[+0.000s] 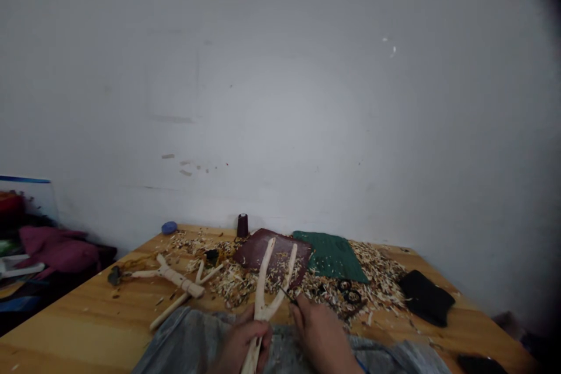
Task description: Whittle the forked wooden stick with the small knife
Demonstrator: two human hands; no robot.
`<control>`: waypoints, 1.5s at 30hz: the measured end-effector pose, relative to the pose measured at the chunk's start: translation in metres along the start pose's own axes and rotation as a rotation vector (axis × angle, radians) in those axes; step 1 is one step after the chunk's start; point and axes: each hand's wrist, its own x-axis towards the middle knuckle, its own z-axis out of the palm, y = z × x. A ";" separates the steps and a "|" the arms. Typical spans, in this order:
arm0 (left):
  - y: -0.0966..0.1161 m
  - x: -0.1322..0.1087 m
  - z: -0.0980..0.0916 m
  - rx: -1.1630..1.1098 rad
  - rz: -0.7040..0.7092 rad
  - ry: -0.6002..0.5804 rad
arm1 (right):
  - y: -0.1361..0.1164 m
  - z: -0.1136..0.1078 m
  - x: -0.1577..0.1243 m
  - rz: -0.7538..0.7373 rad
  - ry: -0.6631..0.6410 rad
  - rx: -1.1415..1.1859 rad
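My left hand (241, 347) grips the stem of a peeled forked stick (259, 310), whose two pale prongs point up and away from me over the table. My right hand (318, 336) pinches a thin dark carving blade (288, 295), its tip close to or touching the right prong. The handle is hidden in my fingers. Beyond the fork, wood shavings (377, 274) lie heaped across the wooden table (87, 321). A carved pale wooden piece (177, 277) and a long peeled stick (169, 311) lie to the left of my hands.
Grey cloth (184, 336) covers my lap. On the table are a maroon leather pad (274, 251), a green cloth (328, 256), black-handled scissors (349, 292), a black pouch (425, 298), a dark thread spool (242, 225) and a blue lid (169, 228). A white wall stands behind.
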 end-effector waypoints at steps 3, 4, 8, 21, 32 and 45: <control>0.002 -0.004 0.005 0.131 -0.007 0.058 | 0.008 0.000 0.002 0.017 0.018 -0.021; 0.003 -0.005 0.007 0.152 -0.005 0.087 | 0.006 0.000 0.001 0.012 0.016 -0.027; 0.007 -0.006 0.009 0.172 0.020 0.165 | -0.015 0.003 -0.006 -0.039 -0.046 0.026; 0.005 -0.006 0.005 0.346 0.036 0.113 | -0.003 0.005 -0.002 0.008 -0.008 0.033; 0.004 -0.008 0.009 0.353 0.006 0.089 | 0.002 0.000 0.000 0.031 0.019 0.018; 0.009 -0.014 0.013 0.317 0.026 0.060 | 0.000 -0.001 -0.003 0.011 0.044 0.058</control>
